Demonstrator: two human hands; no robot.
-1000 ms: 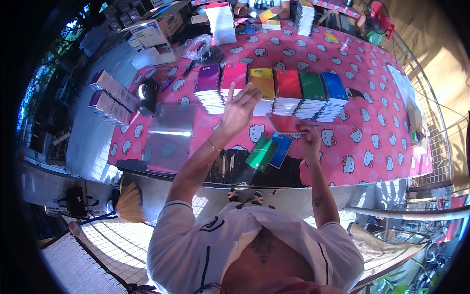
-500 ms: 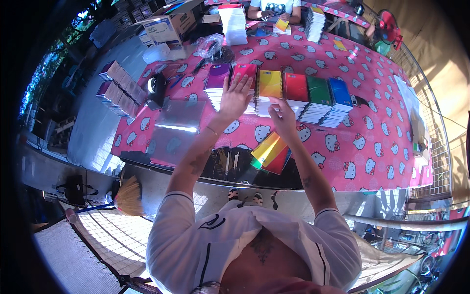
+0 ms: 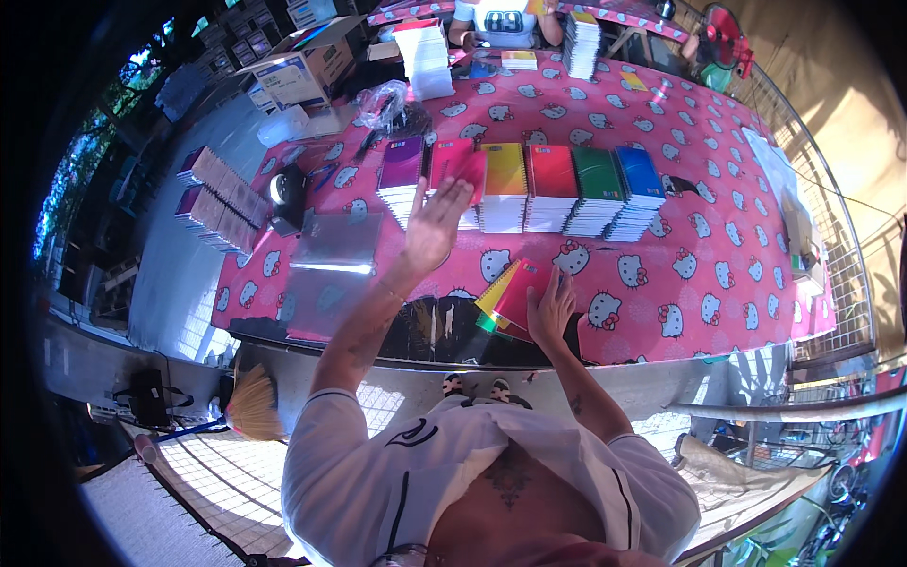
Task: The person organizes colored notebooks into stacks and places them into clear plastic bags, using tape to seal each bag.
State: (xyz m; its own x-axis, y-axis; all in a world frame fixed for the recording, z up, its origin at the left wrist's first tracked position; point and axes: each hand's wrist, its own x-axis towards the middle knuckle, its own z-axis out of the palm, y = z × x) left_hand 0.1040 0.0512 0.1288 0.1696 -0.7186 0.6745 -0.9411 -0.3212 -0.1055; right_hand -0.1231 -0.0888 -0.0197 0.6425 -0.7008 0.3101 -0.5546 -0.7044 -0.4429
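Pink cat-print cloth (image 3: pixel 737 217) covers our table beside a grey floor (image 3: pixel 175 283).

Coloured notebook stacks (image 3: pixel 551 180) stand in a row. Our hands are apart: the left hand (image 3: pixel 436 227), fingers extended, is over the pink stack (image 3: pixel 455 163), contact unclear; the right hand (image 3: pixel 552 310), loosely spread, touches a pink notebook (image 3: pixel 519 295) atop a fanned pile (image 3: pixel 492 295) near the front edge.

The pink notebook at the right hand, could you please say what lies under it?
Under the pink notebook, a yellow notebook, a green notebook and a red edge partly show; the rest is covered.
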